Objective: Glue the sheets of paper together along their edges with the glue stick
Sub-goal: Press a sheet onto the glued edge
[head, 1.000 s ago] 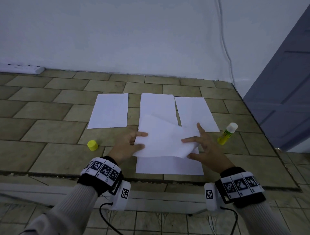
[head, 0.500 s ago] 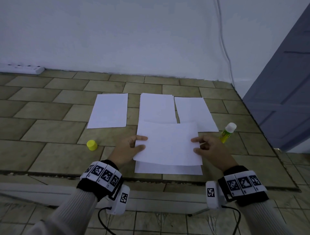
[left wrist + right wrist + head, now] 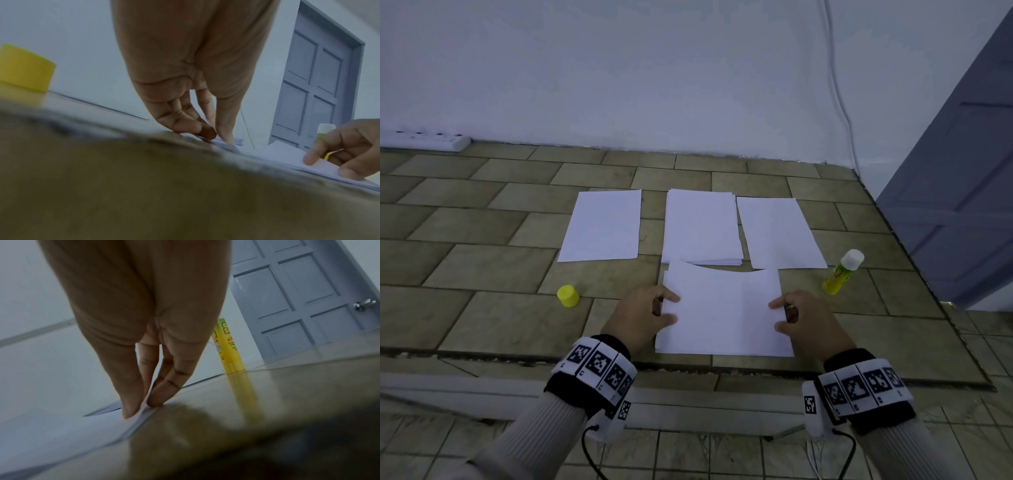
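A white top sheet [image 3: 722, 305] lies almost squarely over a bottom sheet [image 3: 722, 353] on the tiled floor, its far edge bowed. My left hand [image 3: 654, 308] pinches the top sheet's left edge [image 3: 226, 142] between thumb and fingers. My right hand [image 3: 791, 315] pinches its right edge [image 3: 139, 412]. The uncapped yellow glue stick [image 3: 842, 272] stands at the right, also in the right wrist view [image 3: 228, 347]. Its yellow cap [image 3: 568, 295] sits at the left, seen close in the left wrist view [image 3: 22, 68].
Three more lots of white paper lie farther out: a single sheet [image 3: 602, 226] at the left, a small stack [image 3: 702, 228] in the middle, a sheet [image 3: 779, 233] at the right. A grey door [image 3: 962, 171] stands right, a white power strip [image 3: 424, 141] far left by the wall.
The skewed, lifted top sheet has been turned square and brought down onto the bottom sheet. My right hand went from spread fingers to pinching the right edge.
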Tool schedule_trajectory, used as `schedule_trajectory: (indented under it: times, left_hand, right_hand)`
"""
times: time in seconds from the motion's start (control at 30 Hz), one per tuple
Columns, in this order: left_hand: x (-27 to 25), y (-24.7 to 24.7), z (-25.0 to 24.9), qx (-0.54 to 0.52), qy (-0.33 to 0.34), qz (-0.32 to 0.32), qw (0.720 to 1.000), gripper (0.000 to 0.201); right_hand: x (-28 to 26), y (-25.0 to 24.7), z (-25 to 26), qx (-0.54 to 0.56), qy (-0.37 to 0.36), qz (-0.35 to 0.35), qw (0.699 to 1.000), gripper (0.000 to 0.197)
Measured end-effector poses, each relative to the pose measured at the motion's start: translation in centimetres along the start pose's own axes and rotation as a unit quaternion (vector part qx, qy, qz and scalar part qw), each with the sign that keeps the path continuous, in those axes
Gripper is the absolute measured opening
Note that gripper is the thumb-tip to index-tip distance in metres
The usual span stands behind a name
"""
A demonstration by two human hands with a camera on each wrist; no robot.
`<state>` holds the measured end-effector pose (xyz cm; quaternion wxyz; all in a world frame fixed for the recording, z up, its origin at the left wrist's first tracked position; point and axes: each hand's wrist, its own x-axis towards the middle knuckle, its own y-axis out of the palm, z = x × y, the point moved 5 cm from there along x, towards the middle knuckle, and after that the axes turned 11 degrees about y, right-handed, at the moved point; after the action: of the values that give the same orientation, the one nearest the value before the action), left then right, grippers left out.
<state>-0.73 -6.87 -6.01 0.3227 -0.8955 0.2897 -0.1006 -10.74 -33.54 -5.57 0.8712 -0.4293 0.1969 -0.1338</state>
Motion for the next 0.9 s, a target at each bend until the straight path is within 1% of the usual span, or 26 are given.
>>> schedule_trajectory:
  times: [0.17,0.47,0.9]
  left_hand:
    - [-0.1,-0.03,0.13,-0.003,-0.001,-0.008,1.0,0.028]
    - [-0.24,-0.1,0.19,0.011,-0.011,-0.009,1.0,0.026]
    - [-0.37,-0.04,0.14,0.014,-0.005,-0.015,1.0,0.027]
  right_hand:
    - [0.06,-0.11,0.15,-0.022,-0.006,0.008,1.0,0.032]
    - [-0.16,-0.59,0.17,0.002,0.001,0.027,1.0,0.032]
    - [-0.35,-0.75,0.01,0.018,0.008,0.032,0.999,0.032]
